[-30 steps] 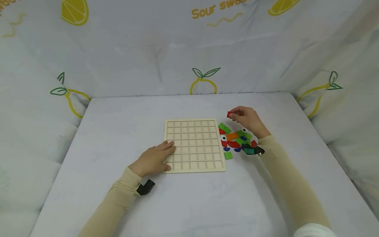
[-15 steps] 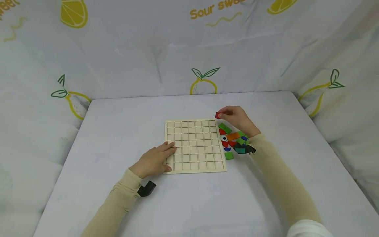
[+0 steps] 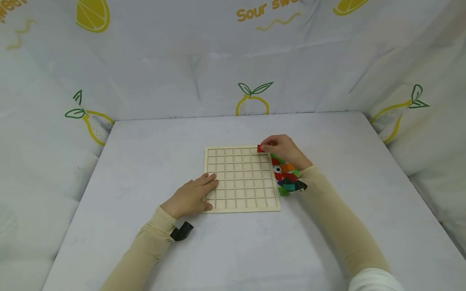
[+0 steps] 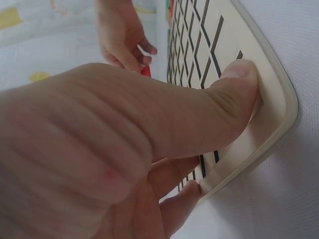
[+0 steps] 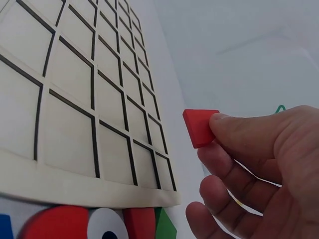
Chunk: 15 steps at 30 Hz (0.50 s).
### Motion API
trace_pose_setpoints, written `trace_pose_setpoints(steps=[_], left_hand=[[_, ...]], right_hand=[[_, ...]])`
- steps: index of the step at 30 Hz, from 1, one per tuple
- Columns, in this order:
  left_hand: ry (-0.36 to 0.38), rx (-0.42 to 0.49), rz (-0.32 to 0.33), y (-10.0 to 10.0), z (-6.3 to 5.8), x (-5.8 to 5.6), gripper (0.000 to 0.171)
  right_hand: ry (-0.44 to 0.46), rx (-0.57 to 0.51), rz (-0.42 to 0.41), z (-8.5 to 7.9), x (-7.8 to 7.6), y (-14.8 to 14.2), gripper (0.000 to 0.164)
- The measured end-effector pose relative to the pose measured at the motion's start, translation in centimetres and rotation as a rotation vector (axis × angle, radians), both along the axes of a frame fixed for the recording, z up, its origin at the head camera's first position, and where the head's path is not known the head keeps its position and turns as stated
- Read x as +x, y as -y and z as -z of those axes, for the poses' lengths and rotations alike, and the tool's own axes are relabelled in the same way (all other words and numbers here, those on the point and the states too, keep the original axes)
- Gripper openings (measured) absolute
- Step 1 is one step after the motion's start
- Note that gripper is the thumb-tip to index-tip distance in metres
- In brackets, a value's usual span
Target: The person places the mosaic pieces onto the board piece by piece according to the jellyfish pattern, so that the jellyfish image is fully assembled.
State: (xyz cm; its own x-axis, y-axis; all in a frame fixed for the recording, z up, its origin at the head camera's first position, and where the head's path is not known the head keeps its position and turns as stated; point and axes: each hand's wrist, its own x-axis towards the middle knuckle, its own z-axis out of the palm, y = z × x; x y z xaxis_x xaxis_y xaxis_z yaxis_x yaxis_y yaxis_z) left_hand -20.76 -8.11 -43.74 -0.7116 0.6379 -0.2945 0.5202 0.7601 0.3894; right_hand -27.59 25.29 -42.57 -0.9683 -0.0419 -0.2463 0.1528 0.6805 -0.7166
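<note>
A pale wooden grid board (image 3: 242,210) lies flat on the table, its square cells bare. My left hand (image 3: 191,196) rests on the board's left edge with the fingers extended; in the left wrist view the thumb (image 4: 237,94) presses the frame. Over the board's far right corner, my right hand (image 3: 285,151) pinches a small red square tile (image 5: 199,127) between thumb and forefinger. The right wrist view shows the tile raised, apart from the grid.
Right of the board lies a cluster of coloured pieces, partly hidden under the right forearm. It includes an orange piece (image 3: 287,167), a white eye piece (image 3: 278,169) and a green square (image 3: 283,192). A lemon-print curtain (image 3: 164,81) hangs behind the table (image 3: 225,254).
My right hand has carried the red tile leftward from beyond the loose pieces to over the board's far right corner, dipping nearer. The left hand stays in place on the board.
</note>
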Motion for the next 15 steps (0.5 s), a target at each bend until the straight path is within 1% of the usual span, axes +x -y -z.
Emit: trace_pose_setpoints(steps=[4, 15], left_hand=[[0.004, 0.001, -0.002, 0.0, 0.0, 0.0, 0.078], [0.011, 0.005, -0.005, 0.0, 0.1, -0.1, 0.079]], right_hand=[[0.009, 0.023, -0.016, 0.3, -0.1, 0.3, 0.027], [0.010, 0.042, -0.073, 1.4, -0.2, 1.0, 0.025]])
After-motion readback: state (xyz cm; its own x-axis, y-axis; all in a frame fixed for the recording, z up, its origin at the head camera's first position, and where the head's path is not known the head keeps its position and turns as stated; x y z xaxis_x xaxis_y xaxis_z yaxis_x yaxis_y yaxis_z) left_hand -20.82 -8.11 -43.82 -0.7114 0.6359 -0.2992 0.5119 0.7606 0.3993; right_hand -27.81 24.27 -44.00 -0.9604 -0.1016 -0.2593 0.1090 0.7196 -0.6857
